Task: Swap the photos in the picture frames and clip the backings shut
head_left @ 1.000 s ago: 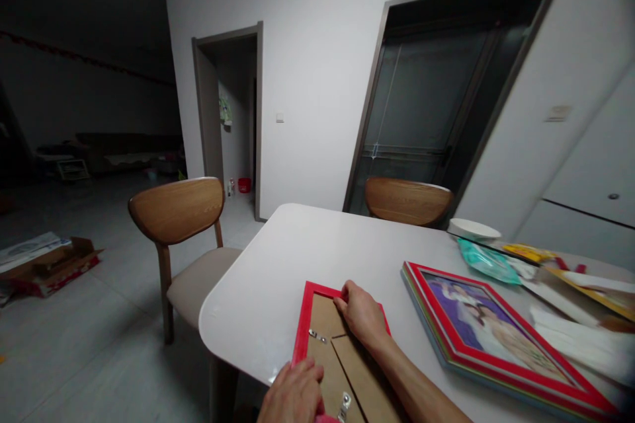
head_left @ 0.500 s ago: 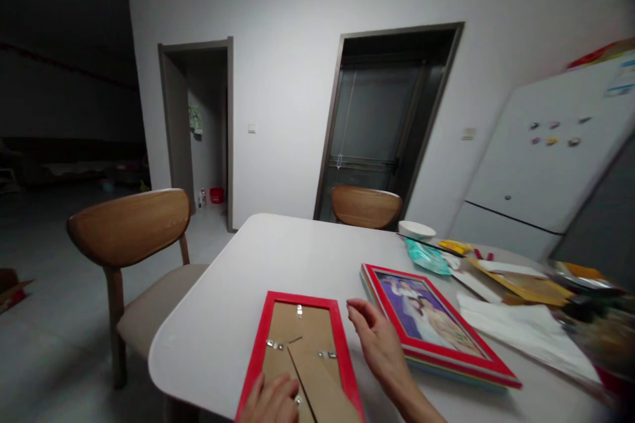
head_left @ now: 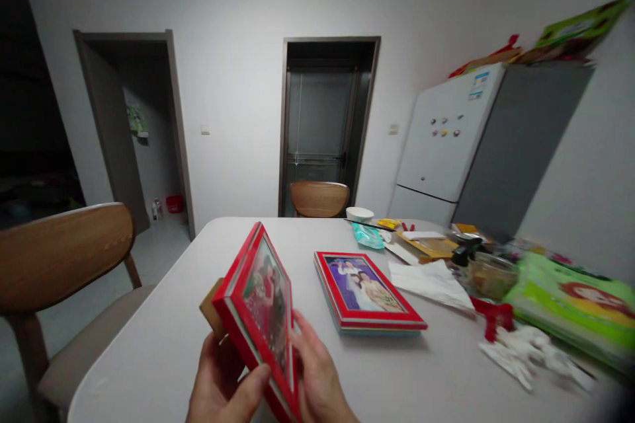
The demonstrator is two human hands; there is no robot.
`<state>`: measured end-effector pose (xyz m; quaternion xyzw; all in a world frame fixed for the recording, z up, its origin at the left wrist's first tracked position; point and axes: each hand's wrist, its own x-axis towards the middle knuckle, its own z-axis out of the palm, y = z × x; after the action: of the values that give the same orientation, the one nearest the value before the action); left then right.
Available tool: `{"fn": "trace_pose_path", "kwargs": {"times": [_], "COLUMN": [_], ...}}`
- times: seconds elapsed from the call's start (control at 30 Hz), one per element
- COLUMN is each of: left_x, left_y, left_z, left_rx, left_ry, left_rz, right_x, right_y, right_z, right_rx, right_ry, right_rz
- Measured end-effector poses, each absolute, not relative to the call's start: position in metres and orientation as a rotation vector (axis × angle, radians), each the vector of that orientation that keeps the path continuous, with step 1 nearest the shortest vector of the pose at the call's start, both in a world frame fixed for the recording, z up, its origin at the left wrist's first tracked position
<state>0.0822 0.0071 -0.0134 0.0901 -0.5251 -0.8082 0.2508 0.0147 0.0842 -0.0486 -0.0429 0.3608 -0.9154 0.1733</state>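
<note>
I hold a red picture frame up off the white table, tilted on edge with its photo side facing right. My left hand grips its lower left from behind, thumb across the front edge. On the right, my right hand presses against the frame's lower right side, fingers closed on it. The brown stand at the frame's back pokes out at the left. A stack of red-framed photos lies flat on the table just right of the held frame.
White tissue paper, a green packet, a white bowl, a green bag and small clutter fill the table's right side. Wooden chairs stand at left and far end. A fridge is at the right.
The frame lay face down on the table with my hands on it. Now both hands have lifted and turned it, photo side showing. The view has swung right.
</note>
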Motion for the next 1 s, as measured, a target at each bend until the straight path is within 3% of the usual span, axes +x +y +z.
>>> {"fn": "trace_pose_path", "kwargs": {"times": [0.17,0.3,0.6,0.87,1.0], "left_x": [0.04,0.007,-0.038,-0.059,-0.065], "left_y": [0.022,0.048,0.093,0.098,0.096], "left_z": [-0.006,-0.026,-0.064,-0.081,-0.076], "left_rx": [0.153,0.081,-0.056,-0.007,0.087], "left_ry": [-1.528,-1.701,-2.263,-2.251,-2.331], "left_rz": [-2.439,-2.437,-1.819,-2.119,-2.052], "right_x": [-0.052,-0.093,-0.137,-0.139,-0.141], "right_y": [0.17,0.233,0.305,0.313,0.297], "right_z": [0.004,0.015,-0.023,-0.061,-0.07], "right_rx": [-0.046,-0.047,-0.081,-0.024,-0.017], "right_ry": [1.572,1.871,2.211,2.186,2.273], "right_rz": [-2.507,-2.308,-1.985,-2.025,-2.026]}}
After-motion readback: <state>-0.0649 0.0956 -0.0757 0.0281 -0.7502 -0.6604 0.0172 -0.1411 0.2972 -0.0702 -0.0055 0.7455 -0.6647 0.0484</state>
